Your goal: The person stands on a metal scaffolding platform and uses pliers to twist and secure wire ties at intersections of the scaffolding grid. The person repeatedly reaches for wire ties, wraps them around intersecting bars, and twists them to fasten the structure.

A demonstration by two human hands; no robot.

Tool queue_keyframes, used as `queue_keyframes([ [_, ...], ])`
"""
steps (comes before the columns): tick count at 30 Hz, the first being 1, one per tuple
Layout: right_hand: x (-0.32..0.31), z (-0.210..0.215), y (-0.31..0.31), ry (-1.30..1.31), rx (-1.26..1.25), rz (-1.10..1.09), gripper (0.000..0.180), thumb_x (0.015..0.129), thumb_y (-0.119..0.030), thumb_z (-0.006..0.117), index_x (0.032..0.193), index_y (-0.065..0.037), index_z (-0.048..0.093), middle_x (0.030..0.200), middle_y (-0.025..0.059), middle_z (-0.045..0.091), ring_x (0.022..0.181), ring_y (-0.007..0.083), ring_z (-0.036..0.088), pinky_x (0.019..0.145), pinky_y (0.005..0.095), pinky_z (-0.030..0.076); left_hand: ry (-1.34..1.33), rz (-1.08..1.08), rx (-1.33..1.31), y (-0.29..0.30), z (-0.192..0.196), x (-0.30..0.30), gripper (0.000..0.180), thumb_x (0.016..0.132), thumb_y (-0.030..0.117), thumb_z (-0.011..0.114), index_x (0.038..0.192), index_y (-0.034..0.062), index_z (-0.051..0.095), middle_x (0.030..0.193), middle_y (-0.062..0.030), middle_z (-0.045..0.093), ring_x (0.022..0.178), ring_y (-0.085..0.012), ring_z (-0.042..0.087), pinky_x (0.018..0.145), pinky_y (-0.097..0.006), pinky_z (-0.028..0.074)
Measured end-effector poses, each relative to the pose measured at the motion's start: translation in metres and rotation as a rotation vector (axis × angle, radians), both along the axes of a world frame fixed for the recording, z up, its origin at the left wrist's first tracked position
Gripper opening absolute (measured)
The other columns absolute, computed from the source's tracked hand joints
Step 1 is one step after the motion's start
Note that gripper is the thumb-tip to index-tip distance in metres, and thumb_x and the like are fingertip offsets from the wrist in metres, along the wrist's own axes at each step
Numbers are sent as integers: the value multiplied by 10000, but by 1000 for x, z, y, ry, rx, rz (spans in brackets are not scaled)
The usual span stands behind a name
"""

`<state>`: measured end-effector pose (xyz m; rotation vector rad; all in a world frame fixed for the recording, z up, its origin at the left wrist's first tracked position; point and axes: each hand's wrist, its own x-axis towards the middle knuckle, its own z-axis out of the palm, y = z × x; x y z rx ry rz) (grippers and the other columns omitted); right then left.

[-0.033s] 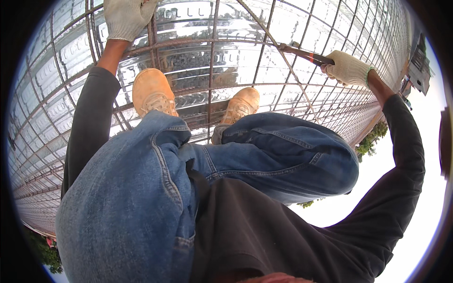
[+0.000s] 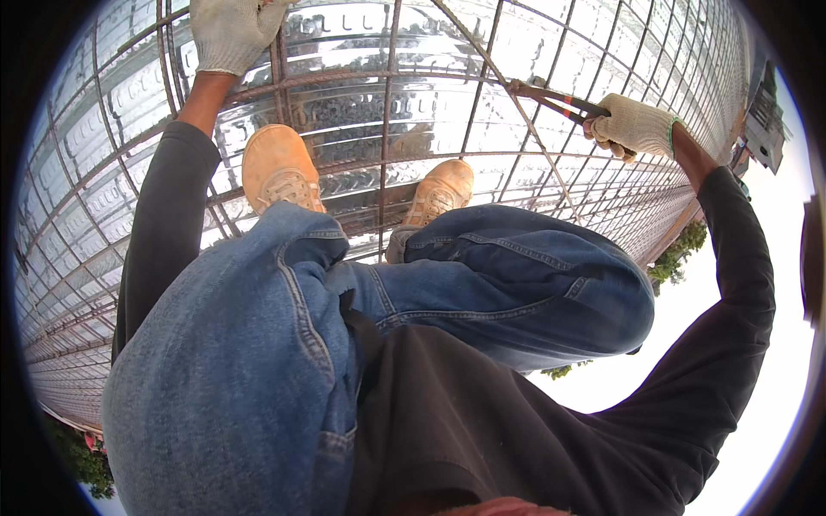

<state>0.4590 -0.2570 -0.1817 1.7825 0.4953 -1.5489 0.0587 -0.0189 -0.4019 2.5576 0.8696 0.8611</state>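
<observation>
My right hand [image 2: 635,125], in a pale knitted glove, holds the handles of a pair of dark pincers [image 2: 564,99] with orange bands. The handles stand apart. Their jaws meet the steel bars near where a slanting bar [image 2: 482,53] crosses the rebar mesh [image 2: 388,86]. At the top left my left hand [image 2: 231,39], gloved alike, reaches to the mesh beside a pair of upright bars. Its thumb points right, while its other fingers are mostly cut off by the picture's edge.
Under the mesh lies shiny ribbed metal decking [image 2: 340,116] with stamped marks. My tan shoes [image 2: 280,168] stand on the mesh and decking, knees bent in blue jeans. Green foliage [image 2: 680,254] and a building [image 2: 768,116] show beyond the right edge.
The pincers' handles have spread apart a little, and the fingers of my right hand have loosened downward. My left hand stays almost where it was.
</observation>
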Motion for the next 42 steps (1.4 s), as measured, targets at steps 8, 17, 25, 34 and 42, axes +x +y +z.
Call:
queue_keyframes([
  [8, 34, -5, -28, 148, -98, -511, 355, 891, -148, 848, 1133, 87, 737, 839, 100, 738, 671, 171, 732, 498, 321, 559, -38, -23, -38, 0, 2, 3, 505, 851, 253, 779, 1331, 104, 728, 896, -106, 690, 866, -365, 668, 871, -509, 491],
  [17, -24, 1, -73, -248, 800, 1291, 567, 945, -113, 805, 1456, -67, 562, 1222, 87, 617, 1141, 253, 675, 1056, 452, 542, 24, -19, -43, -1, -1, 2, 584, 888, 390, 798, 1378, 82, 718, 931, -138, 682, 931, -386, 658, 915, -523, 475],
  [25, -21, -3, -54, -212, 379, 1083, 543, 1032, -183, 770, 1488, -32, 517, 1099, 194, 735, 1003, 310, 814, 778, 441, 687, 33, -6, -18, -2, -3, 3, 573, 960, 417, 729, 1400, 50, 710, 942, -146, 672, 928, -387, 637, 909, -518, 458],
  [34, 7, -4, -29, 14, 315, 496, 380, 1022, -142, 676, 1362, 18, 619, 998, 222, 742, 848, 349, 770, 700, 447, 611, 35, 3, -22, 1, -4, 0, 560, 898, 347, 765, 1378, 64, 718, 926, -147, 679, 923, -397, 642, 906, -526, 466],
  [42, 10, 2, -34, 188, -113, -867, 582, 1127, -320, 661, 1414, 179, 577, 891, 92, 697, 727, 184, 711, 552, 336, 607, 23, -13, -94, -1, -4, 2, 570, 848, 285, 788, 1375, 80, 711, 940, -137, 693, 936, -391, 655, 916, -531, 473],
])
